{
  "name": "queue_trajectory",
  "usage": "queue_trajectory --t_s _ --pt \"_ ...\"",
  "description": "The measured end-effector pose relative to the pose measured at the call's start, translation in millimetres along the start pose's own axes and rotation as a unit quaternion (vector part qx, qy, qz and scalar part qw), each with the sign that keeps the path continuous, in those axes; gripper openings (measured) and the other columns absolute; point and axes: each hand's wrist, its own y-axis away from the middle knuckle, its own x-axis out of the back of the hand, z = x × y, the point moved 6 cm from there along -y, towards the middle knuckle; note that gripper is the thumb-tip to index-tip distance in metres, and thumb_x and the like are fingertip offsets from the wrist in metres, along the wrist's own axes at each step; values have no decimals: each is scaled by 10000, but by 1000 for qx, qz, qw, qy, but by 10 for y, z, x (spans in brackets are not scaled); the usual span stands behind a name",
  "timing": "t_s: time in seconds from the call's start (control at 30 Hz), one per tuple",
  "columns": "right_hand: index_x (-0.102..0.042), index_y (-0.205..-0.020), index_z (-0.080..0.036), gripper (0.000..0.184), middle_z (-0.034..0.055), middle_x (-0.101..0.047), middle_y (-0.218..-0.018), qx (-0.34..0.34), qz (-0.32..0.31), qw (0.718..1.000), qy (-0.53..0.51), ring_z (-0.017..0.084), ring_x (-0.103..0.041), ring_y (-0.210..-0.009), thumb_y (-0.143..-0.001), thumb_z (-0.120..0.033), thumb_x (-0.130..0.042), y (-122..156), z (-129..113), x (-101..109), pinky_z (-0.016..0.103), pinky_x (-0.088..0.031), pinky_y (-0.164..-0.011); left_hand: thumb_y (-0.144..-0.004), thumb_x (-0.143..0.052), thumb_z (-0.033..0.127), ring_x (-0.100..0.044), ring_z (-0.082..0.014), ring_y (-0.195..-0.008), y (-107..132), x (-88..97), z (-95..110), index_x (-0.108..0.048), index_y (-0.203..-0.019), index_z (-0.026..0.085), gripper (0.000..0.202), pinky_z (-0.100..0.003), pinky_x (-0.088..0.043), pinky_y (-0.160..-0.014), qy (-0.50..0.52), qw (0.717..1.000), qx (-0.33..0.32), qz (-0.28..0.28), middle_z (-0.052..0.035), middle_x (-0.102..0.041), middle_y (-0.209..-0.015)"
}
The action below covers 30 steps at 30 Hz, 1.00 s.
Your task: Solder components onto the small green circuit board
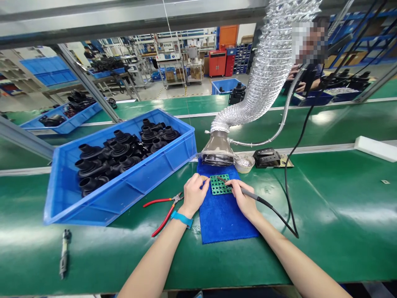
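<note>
Left hand (194,195) half-closed, fingertips pinching the edge of a green circuit board (221,184), steadying it on a blue cloth mat (225,219). Right hand (243,199) gripped a soldering iron (249,193) pen-style, tip at the board, beneath a fume duct nozzle (218,149), apparently placed to draw off smoke.

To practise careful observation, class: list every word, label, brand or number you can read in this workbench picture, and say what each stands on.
No text can be read with certainty.
Small pale label on the green bench mat: too small to read.
Green circuit board: any markings are too small to read.
</note>
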Motion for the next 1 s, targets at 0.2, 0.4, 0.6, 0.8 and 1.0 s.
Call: queue_trajectory --t_s 0.2,0.4,0.6,0.8,1.0 --pt "-743 -785 -190 459 -29 -448 -509 -29 5 999 -16 132 -415 -479 -947 -540 -494 -25 24 12 272 -338 -491 -970 -597 254 -608 -144 -701 1 25 0 -655 -763 200 221 -271 -448 -656 -3 1000 -1 11 -19 -627 -764" --pt "-736 -773 -187 460 -31 -450 -509 -42 11 999 -32 124 -395 -472 -923 -564 -519 -30 28 25 269 -321 -484 -962 -607 240 -598 -142 -691 0 43 1 -651 -766 199 205 -271 -438 -656 -9 1000 -2 23 -19 -626 -768" --pt "-733 -755 -181 468 -33 -433 -495 -49 10 998 -35 119 -384 -463 -914 -569 -525 -45 22 27 268 -305 -474 -953 -616 211 -585 -138 -677 -4 64 31 -635 -755 193 200 -266 -428 -642 -1 999 -20 41 -16 -624 -760" --pt "-728 -749 -167 455 -42 -413 -471 -49 44 996 -52 103 -350 -436 -903 -545 -527 -17 -28 99 253 -254 -446 -941 -636 193 -566 -128 -652 -13 92 46 -635 -766 184 175 -255 -412 -619 -8 998 -29 59 -6 -613 -741" --pt "-737 -808 -153 462 -37 -443 -491 -20 158 987 -28 106 -351 -441 -929 -529 -498 48 -119 464 261 -249 -444 -957 -609 205 -560 -129 -655 -22 106 25 -668 -846 182 128 -251 -417 -622 -1 998 -16 53 1 -585 -735"
